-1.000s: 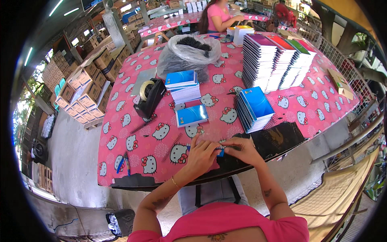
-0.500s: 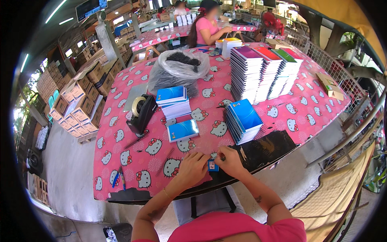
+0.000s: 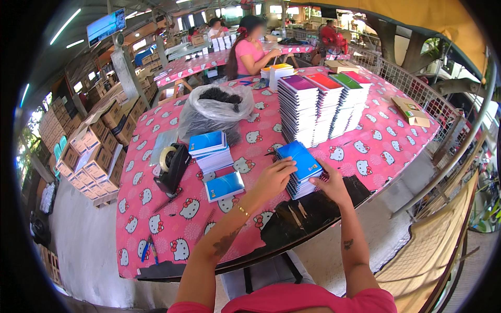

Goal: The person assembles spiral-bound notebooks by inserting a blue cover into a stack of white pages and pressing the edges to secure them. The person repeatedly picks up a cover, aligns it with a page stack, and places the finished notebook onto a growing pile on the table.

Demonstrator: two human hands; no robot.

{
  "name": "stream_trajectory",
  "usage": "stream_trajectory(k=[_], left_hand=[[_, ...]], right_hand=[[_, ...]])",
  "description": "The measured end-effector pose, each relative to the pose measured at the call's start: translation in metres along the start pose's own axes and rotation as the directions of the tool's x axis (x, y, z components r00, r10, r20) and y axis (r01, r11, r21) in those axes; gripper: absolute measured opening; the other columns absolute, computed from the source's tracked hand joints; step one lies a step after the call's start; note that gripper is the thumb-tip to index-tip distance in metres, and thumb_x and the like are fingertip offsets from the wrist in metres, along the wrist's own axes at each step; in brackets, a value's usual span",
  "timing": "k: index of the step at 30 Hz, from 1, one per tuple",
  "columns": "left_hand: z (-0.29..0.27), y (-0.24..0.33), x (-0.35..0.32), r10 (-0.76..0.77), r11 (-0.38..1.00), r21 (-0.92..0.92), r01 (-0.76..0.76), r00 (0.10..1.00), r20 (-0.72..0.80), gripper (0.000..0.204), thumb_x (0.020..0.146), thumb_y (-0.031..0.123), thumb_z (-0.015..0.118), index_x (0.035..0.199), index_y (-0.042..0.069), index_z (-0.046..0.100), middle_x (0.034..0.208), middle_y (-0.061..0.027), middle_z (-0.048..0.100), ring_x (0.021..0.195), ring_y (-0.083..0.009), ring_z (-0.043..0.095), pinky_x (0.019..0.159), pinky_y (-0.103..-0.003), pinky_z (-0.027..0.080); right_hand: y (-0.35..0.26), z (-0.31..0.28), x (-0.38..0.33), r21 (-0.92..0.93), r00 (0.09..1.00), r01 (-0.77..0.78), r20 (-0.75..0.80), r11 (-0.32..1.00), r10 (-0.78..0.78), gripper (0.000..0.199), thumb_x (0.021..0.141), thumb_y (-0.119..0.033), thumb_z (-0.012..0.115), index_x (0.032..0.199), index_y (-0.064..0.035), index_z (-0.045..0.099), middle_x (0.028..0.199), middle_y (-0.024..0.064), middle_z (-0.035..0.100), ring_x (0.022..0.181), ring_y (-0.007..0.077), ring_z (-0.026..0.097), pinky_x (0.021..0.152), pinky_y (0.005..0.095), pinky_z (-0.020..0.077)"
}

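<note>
A stack of blue-covered spiral notebooks stands near the front edge of the table, to the right of centre. My left hand is at the stack's left side, its fingers bent over the top notebook's cover. On the other side, my right hand holds the right corner, thumb in front and fingers along the far edge. To the left lie one blue notebook without a visible coil and a pile of similar blue ones. A loose dark wire coil lies near my left forearm.
Tall stacks of spiral notebooks with purple, red and green covers rise behind. A plastic bag of black coils, a black tape dispenser and pens occupy the left. Across the table sits a person in pink.
Both hands have moved from a small blue item at the table's front edge, away and rightward to the blue notebook stack. The view has shifted slightly.
</note>
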State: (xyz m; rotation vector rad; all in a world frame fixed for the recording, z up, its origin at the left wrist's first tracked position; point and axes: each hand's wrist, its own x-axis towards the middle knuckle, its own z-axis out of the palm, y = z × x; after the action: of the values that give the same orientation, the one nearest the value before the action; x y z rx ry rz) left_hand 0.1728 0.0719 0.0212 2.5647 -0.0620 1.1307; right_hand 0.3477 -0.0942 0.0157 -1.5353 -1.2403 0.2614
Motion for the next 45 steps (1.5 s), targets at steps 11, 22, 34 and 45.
stream_trajectory(k=[11, 22, 34, 45], left_hand=[[-0.032, 0.024, -0.025, -0.169, 0.985, -0.012, 0.17, 0.968, -0.186, 0.025, 0.084, -0.001, 0.066, 0.108, 0.002, 0.066, 0.123, -0.0157, 0.065, 0.116, -0.0348, 0.062, 0.094, -0.042, 0.052], [-0.092, -0.034, -0.169, -0.388, 0.806, 0.485, 0.339, 0.922, 0.001, 0.023, 0.09, 0.004, 0.06, 0.112, 0.002, 0.067, 0.115, -0.0167, 0.068, 0.103, -0.0339, 0.066, 0.086, -0.042, 0.056], [-0.071, 0.022, -0.123, -0.735, 0.677, -0.494, 0.546, 0.458, -0.5, 0.024, 0.1, 0.011, 0.058, 0.12, -0.002, 0.059, 0.099, -0.008, 0.066, 0.082, -0.0143, 0.061, 0.07, -0.03, 0.05], [-0.059, 0.07, -0.155, -0.701, 0.694, -0.072, 0.716, 0.65, -0.293, 0.074, 0.084, -0.01, 0.056, 0.152, 0.009, 0.032, 0.156, -0.0276, 0.02, 0.144, -0.043, 0.03, 0.111, -0.045, 0.037]], right_hand=[[-0.007, -0.012, -0.018, -0.06, 0.985, 0.037, -0.166, 0.997, -0.047, 0.061, 0.085, -0.017, 0.078, 0.137, 0.004, 0.053, 0.136, 0.0205, 0.055, 0.125, 0.0287, 0.052, 0.105, 0.0404, 0.0401], [-0.06, 0.09, -0.056, 0.33, 0.986, 0.067, 0.124, 0.942, -0.114, 0.03, 0.089, -0.005, 0.068, 0.118, 0.0004, 0.064, 0.114, 0.0119, 0.065, 0.106, 0.0201, 0.062, 0.085, 0.0314, 0.0502], [-0.039, 0.187, -0.06, 0.84, 0.807, -0.492, 0.342, 0.227, 0.482, 0.044, 0.093, -0.006, 0.067, 0.135, -0.0048, 0.052, 0.122, 0.0101, 0.06, 0.105, 0.0144, 0.061, 0.081, 0.0267, 0.0519], [-0.005, 0.152, -0.058, 0.298, 0.929, -0.193, 0.362, 0.935, 0.076, 0.033, 0.088, 0.005, 0.065, 0.119, -0.0031, 0.058, 0.105, 0.0034, 0.062, 0.087, 0.0075, 0.058, 0.073, 0.0223, 0.0476]])
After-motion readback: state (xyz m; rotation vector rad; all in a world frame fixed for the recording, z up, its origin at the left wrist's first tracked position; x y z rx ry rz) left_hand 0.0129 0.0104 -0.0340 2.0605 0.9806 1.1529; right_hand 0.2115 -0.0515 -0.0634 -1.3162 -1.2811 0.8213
